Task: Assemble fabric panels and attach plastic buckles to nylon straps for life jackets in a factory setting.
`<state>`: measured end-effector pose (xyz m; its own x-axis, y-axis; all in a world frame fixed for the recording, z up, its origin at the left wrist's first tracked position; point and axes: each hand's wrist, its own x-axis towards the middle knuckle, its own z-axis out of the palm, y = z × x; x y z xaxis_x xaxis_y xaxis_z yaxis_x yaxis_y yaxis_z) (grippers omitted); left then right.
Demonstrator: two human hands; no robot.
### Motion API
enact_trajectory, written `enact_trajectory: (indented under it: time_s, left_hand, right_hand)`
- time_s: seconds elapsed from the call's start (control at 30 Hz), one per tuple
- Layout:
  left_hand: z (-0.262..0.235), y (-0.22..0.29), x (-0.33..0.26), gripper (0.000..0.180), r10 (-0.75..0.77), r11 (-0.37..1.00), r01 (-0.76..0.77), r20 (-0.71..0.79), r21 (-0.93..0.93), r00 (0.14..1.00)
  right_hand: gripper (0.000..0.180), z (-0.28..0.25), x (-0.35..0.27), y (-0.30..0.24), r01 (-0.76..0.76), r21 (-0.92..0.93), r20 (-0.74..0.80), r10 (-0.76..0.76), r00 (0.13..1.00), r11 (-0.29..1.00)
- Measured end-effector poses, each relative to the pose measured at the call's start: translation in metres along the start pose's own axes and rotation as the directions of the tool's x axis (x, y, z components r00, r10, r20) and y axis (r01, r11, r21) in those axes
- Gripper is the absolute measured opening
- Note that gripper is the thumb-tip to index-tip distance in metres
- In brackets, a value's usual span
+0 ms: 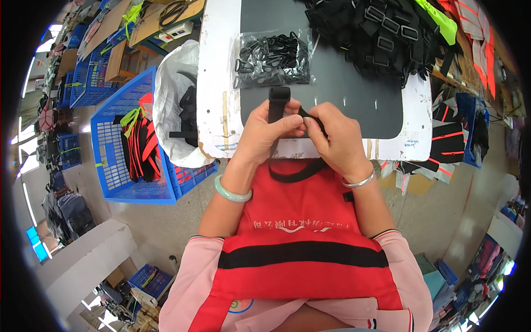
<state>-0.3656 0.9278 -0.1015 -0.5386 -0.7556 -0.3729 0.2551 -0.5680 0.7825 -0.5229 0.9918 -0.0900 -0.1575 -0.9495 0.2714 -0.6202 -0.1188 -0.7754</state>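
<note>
A black webbing strap (296, 178) with a black buckle (280, 94) at its upper end is between my hands, over the near edge of the table. My left hand (266, 128) grips the strap just below the buckle, thumb pressed across it. Closed in a pinch, my right hand (335, 133) holds the strap's other end near my left fingertips. The strap hangs in a loop below both hands, in front of my red apron (298, 207). Beyond my hands, a clear plastic bag (271, 58) of small black buckles lies on the table's dark mat (359, 113).
A big heap of black straps with buckles (381, 33) covers the table's far right. Left of the white table (218, 83) stand a white sack (171, 110) of black straps and a blue crate (105, 166) of black and red-orange pieces. More striped pieces (442, 144) lie to the right.
</note>
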Motion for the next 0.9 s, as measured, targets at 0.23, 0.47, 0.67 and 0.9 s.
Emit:
enact_trajectory:
  time_s: [0.23, 0.47, 0.67, 0.9]
  left_hand:
    - [-0.004, -0.013, -0.005, 0.023, 0.011, 0.975, -0.022, 0.051, 0.219, 0.999]
    - [0.004, -0.016, -0.008, 0.018, 0.109, 0.962, -0.124, 0.073, 0.244, 0.991]
    - [0.007, -0.018, -0.013, 0.017, -0.049, 0.971, 0.042, 0.024, 0.237, 0.999]
    - [0.023, -0.021, -0.024, 0.013, 0.077, 0.960, -0.050, -0.091, 0.277, 0.993]
  right_hand:
    - [0.010, -0.013, -0.007, 0.009, 0.042, -0.154, 0.287, 0.004, 0.958, 0.987]
    - [0.011, -0.008, -0.014, 0.011, -0.236, 0.050, 0.225, 0.219, 0.949, 0.971]
    - [0.016, -0.001, -0.021, 0.016, -0.169, 0.132, 0.185, 0.144, 0.972, 0.977]
    - [0.019, -0.009, -0.023, 0.017, -0.071, 0.200, 0.161, 0.039, 0.986, 0.977]
